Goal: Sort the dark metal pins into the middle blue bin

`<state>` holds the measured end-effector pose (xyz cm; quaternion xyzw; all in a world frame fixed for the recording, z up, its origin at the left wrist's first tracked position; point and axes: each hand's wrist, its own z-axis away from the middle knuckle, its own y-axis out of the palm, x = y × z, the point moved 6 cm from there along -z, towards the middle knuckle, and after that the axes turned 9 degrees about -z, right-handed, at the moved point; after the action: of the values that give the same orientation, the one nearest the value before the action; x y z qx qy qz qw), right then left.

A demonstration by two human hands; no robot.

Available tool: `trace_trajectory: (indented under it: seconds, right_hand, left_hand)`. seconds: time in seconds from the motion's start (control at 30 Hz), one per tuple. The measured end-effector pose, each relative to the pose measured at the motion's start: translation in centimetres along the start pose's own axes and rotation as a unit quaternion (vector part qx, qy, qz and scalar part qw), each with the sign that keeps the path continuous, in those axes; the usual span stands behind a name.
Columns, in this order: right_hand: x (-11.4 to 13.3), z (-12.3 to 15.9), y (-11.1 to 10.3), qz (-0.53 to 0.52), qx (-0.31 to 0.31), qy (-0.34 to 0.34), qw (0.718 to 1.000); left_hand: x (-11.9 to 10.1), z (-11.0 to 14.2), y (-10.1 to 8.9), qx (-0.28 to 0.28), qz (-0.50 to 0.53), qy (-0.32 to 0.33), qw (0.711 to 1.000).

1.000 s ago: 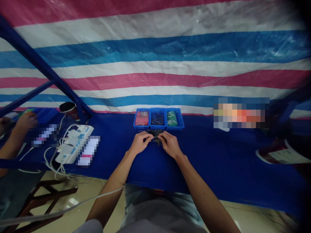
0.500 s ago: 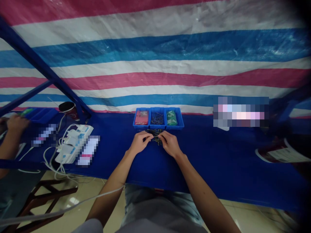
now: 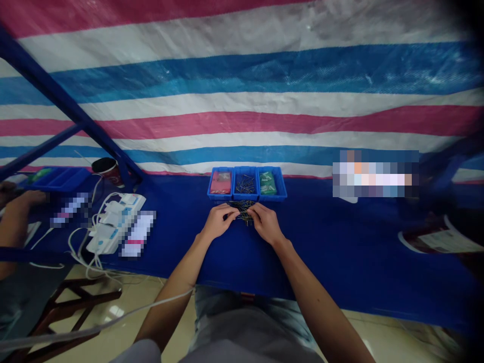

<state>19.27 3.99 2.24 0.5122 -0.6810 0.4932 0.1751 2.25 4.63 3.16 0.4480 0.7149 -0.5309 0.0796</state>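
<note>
On the blue table a small pile of dark and brassy screws (image 3: 244, 205) lies between my hands. From the left side my left hand (image 3: 217, 222) reaches in, its thumb and fingers pinched together at the screws. My right hand (image 3: 266, 222) mirrors it on the other side, fingertips closed at the pile. Which screws each hand grips is too small to make out. Just behind the pile stand three joined blue bins (image 3: 258, 184): a red packet (image 3: 221, 185) fills the left one, loose screws (image 3: 245, 184) lie in the middle, and green packets (image 3: 267, 184) sit in the right.
Leftward lie a white power strip (image 3: 113, 224) with tangled cables and a blurred-out phone-like item (image 3: 138, 234). A dark cup (image 3: 106, 171) stands by a blue frame post (image 3: 102, 138). Another person's hand (image 3: 32, 197) is at far left. A dark red container (image 3: 442, 237) is at right.
My hands stay at the pile with hardly any movement. At far left the other person's hand has shifted slightly.
</note>
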Motion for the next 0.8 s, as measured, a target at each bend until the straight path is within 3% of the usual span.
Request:
trace_trajectory:
  seconds: [0.5, 0.67, 0.8]
  right_hand:
    - [0.0, -0.1, -0.5, -0.039, -0.038, -0.005, 0.999]
    - [0.3, -0.2, -2.2, -0.034, -0.106, 0.013, 0.994]
    - [0.8, -1.1, -3.6, 0.015, -0.154, 0.024, 0.988]
  left_hand:
    - [0.3, 0.2, -0.2, -0.004, -0.008, -0.014, 1.0]
    - [2.0, 0.6, -1.7, -0.041, -0.044, -0.066, 0.996]
    - [3.1, 0.8, -2.1, -0.003, -0.071, -0.077, 0.995]
